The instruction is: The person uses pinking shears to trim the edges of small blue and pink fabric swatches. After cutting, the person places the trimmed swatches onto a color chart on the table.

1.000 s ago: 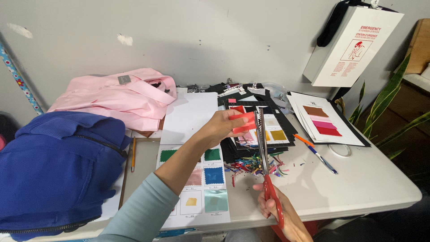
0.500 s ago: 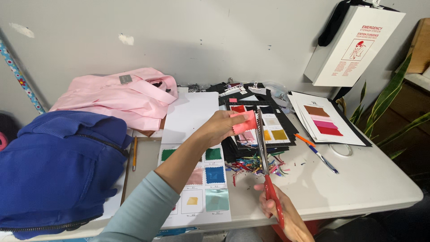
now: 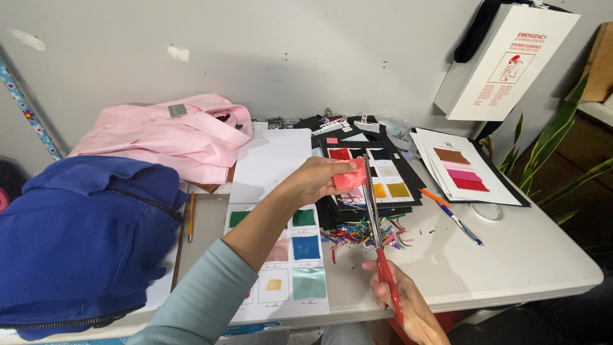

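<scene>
- Compared with a second ago, the left hand point(image 3: 317, 180) is holding the small coral-pink fabric swatch point(image 3: 350, 177) slightly lower and closer to the scissor blades, while the right hand has barely shifted.
- Nearest, the right hand point(image 3: 405, 301) is gripping the red handles of the long steel-bladed scissors point(image 3: 377, 227), fingers curled shut around them, blades pointing away from the person and standing nearly closed against the swatch's right edge.
- Just beyond, a white paper sheet with glued colour squares in green, blue, pink and yellow point(image 3: 288, 255) is lying on the white folding table point(image 3: 511, 255), under the left forearm in its pale teal sleeve.
- Between sheet and scissors, a scatter of multicoloured fabric trimmings point(image 3: 364, 231) is lying on the table.
- Above it, the left hand is pinching the swatch between thumb and fingers, raised over a black sample card with fabric squares point(image 3: 389, 182).
- To the right, an orange-and-blue pen point(image 3: 450, 214) is resting beside a stack of white cards with brown, pink and red strips point(image 3: 463, 169).
- At the far left, a blue zipped jacket point(image 3: 76, 236) and a pink garment point(image 3: 172, 134) are lying against the wall.
</scene>
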